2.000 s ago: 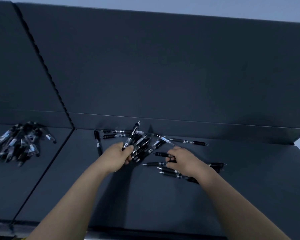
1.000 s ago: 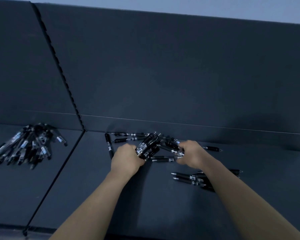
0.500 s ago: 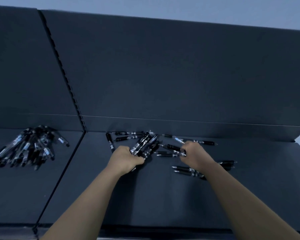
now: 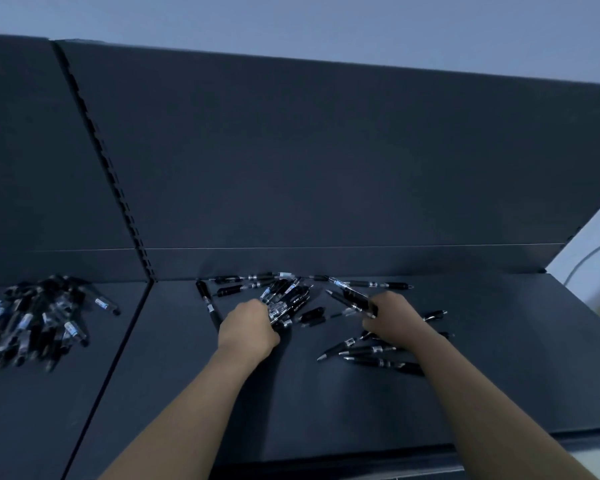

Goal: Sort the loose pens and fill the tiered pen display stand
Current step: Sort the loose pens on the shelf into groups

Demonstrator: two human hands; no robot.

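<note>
Black click pens lie scattered on a dark shelf point(image 4: 326, 403) near its back wall. My left hand point(image 4: 248, 327) is closed around a bundle of several black pens point(image 4: 290, 299) that fans up and to the right. My right hand point(image 4: 392, 317) grips one black pen point(image 4: 352, 297), its tip pointing up-left toward the bundle. Loose pens point(image 4: 368, 355) lie under and beside my right wrist, and more pens point(image 4: 371, 284) rest along the back edge. A single pen point(image 4: 208, 304) lies left of my left hand. No tiered stand is in view.
A separate heap of pens point(image 4: 35, 320) lies on the neighbouring shelf section to the left, past a slotted upright point(image 4: 118, 188). The tall dark back panel point(image 4: 326, 161) rises behind. The shelf's right end point(image 4: 548, 271) meets a pale wall with a cable.
My right hand has lifted a single pen off the shelf and holds it near the bundle. My left hand keeps its grip on the growing bundle, and the camera has shifted slightly.
</note>
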